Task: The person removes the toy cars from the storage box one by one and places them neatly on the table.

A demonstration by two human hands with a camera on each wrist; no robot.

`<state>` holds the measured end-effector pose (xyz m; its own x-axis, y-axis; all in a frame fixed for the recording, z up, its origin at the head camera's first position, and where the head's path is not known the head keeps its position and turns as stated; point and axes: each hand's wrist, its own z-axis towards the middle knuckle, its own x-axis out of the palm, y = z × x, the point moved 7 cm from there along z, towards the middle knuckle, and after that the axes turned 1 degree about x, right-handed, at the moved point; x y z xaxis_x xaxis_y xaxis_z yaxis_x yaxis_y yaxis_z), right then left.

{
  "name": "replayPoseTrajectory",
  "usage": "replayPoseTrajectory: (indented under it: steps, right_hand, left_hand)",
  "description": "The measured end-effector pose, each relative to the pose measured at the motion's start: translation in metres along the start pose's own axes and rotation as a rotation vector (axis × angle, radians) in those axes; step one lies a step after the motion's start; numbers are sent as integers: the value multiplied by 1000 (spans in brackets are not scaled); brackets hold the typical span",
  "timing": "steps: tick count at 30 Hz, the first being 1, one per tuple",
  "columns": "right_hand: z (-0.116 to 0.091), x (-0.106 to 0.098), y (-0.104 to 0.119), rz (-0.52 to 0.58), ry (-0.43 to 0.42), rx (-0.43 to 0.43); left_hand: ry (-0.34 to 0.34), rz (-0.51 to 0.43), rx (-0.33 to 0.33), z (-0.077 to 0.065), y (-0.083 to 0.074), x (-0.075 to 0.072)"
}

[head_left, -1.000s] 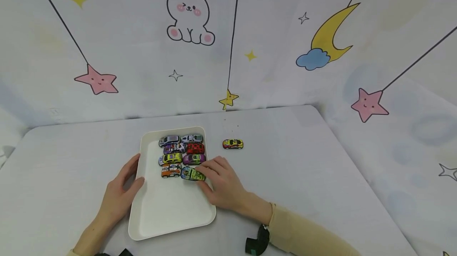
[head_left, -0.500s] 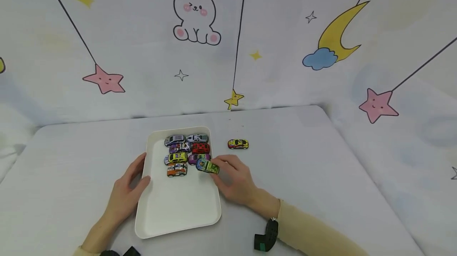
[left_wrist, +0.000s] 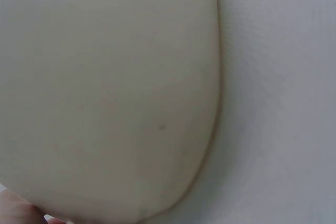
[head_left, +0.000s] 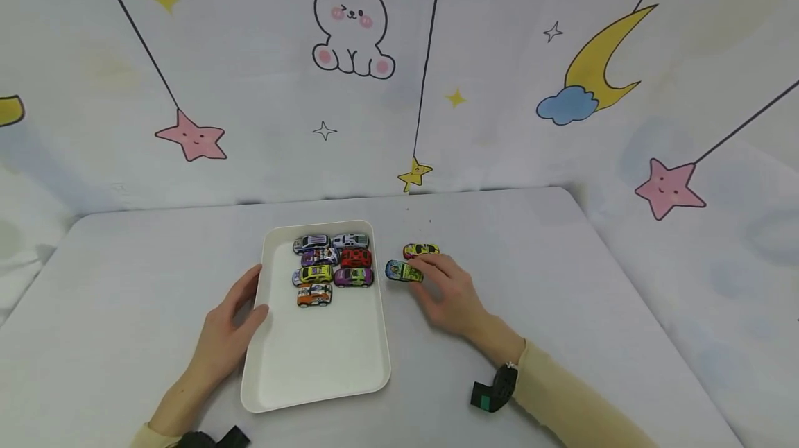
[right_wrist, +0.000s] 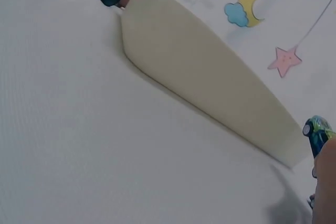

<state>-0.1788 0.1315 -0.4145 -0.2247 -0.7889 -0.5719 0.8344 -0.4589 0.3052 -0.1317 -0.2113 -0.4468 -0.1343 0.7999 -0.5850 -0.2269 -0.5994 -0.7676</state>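
Observation:
My right hand [head_left: 458, 304] pinches a green toy car [head_left: 398, 270] between thumb and fingers, just right of the white tray [head_left: 317, 358]. Whether that car touches the table cannot be told. Close behind it lies a yellow-and-red toy car [head_left: 418, 250], partly covered by the fingers. My left hand [head_left: 220, 338] holds the tray's left side, thumb at the rim and fingers along the outer wall. Inside the tray, several toy cars stand in two columns near the back, among them an orange one [head_left: 314, 295] and a purple one [head_left: 354, 277].
The tray stands on a white-covered table [head_left: 530, 274]. Behind the table's back edge hangs a cloth backdrop [head_left: 487, 150] printed with a rabbit, stars and a moon. In the right wrist view, the tray's outer wall [right_wrist: 199, 72] rises from the table.
The right hand has lifted the green toy car out of the tray's right column and carried it right, past the rim, beside the yellow-and-red car. The left hand stays at the tray.

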Motion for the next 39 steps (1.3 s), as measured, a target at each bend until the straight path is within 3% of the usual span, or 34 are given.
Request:
replayPoseTrajectory:
  steps: [15,21,39]
  right_hand:
    - [-12,-17,-20,-42,96,20]
    - [-9,-12,-23,-39,121,54]
    - [-9,-8,-29,-86,151,128]
  left_hand:
    - [10,-4,4,0,-2,5]
    - [1,3,2,1,-1,-1]
    - [3,5,-5,1,-1,-1]
